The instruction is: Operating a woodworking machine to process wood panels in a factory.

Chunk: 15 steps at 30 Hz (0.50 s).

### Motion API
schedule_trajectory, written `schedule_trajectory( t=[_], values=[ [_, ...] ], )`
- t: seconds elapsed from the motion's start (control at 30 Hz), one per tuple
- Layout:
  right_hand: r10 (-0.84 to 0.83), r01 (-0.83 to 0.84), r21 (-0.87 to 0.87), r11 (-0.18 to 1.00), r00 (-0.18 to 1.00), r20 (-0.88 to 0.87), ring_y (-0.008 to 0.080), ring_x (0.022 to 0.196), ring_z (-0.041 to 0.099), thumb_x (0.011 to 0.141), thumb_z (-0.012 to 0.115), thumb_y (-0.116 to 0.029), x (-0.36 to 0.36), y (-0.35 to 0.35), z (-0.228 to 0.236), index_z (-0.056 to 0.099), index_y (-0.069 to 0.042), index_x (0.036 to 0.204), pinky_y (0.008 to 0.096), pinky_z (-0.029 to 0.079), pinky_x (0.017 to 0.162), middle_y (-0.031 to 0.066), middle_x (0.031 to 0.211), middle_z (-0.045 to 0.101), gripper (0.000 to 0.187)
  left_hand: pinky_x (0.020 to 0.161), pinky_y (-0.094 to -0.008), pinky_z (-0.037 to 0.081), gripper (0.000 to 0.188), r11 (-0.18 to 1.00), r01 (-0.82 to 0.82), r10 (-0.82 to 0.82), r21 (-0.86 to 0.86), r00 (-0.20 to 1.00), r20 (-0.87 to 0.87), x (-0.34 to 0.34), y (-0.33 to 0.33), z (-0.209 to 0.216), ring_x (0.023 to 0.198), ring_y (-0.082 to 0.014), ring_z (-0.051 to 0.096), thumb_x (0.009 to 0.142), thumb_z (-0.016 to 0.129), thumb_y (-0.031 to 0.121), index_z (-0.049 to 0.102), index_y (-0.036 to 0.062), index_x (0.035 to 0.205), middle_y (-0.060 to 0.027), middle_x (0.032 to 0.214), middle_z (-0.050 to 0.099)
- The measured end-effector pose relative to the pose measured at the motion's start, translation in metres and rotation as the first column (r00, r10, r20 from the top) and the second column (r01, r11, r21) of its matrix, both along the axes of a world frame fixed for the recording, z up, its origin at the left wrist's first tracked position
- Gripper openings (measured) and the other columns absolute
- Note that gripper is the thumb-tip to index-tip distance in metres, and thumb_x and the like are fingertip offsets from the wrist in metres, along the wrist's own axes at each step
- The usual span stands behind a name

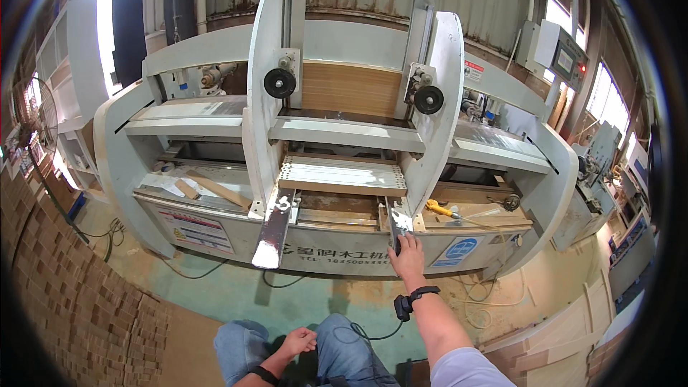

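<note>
My right hand (408, 258) reaches forward with its fingers stretched over the front end of the right metal rail (402, 221), touching it. My left hand (299, 342) hangs low between my knees, its fingers curled, with nothing visible in them. Ahead stands a large pale grey woodworking machine (344, 129). Between its two upright plates lies a row of white slats with small holes (340, 172). Behind them is a stack of light wooden boards (351, 89). The left metal rail (274, 233) juts toward me, its paint worn.
Two black handwheels (279, 83) sit on the uprights. A yellow-handled tool (441, 208) and loose wood strips (218, 190) lie on the machine's ledges. Stacked wood blocks (93, 301) fill the left floor; panels (559, 337) lean at lower right. Cables cross the floor.
</note>
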State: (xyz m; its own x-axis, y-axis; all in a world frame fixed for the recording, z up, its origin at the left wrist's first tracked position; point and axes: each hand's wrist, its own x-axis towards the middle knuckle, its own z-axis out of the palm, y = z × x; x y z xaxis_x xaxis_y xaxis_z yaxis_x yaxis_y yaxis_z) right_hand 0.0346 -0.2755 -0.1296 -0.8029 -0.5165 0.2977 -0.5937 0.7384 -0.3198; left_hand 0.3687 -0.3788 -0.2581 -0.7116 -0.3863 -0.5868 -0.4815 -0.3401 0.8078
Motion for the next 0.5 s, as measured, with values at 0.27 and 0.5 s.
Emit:
schedule_trajectory(
  t=[0.27,0.5],
  values=[
    [-0.002,0.002,0.013,1.0,1.0,-0.021,0.0329,0.122,0.032,0.076,0.059,-0.037,-0.0016,-0.0004,-0.0031,0.048,-0.013,0.12,0.0448,0.034,0.096,0.0082,0.131,0.039,0.051,0.058,-0.0227,0.047,0.025,1.0,0.005,-0.005,-0.004,1.0,-0.002,0.0,-0.0005,-0.0022,0.064,-0.0114,0.059,0.085,0.056,0.028,0.055,0.0038,0.091,-0.0045,0.076,0.061],
    [-0.006,0.006,0.004,1.0,0.998,-0.065,0.0322,0.118,0.036,0.075,0.061,-0.035,0.0008,-0.0003,0.0,0.05,-0.012,0.117,0.0418,0.035,0.095,0.0085,0.129,0.041,0.049,0.058,-0.0228,0.047,0.025,1.0,0.011,-0.012,-0.01,1.0,-0.017,0.0009,0.0001,-0.0031,0.065,-0.0118,0.059,0.086,0.055,0.028,0.055,0.0034,0.09,-0.0048,0.076,0.061]
  ],
)
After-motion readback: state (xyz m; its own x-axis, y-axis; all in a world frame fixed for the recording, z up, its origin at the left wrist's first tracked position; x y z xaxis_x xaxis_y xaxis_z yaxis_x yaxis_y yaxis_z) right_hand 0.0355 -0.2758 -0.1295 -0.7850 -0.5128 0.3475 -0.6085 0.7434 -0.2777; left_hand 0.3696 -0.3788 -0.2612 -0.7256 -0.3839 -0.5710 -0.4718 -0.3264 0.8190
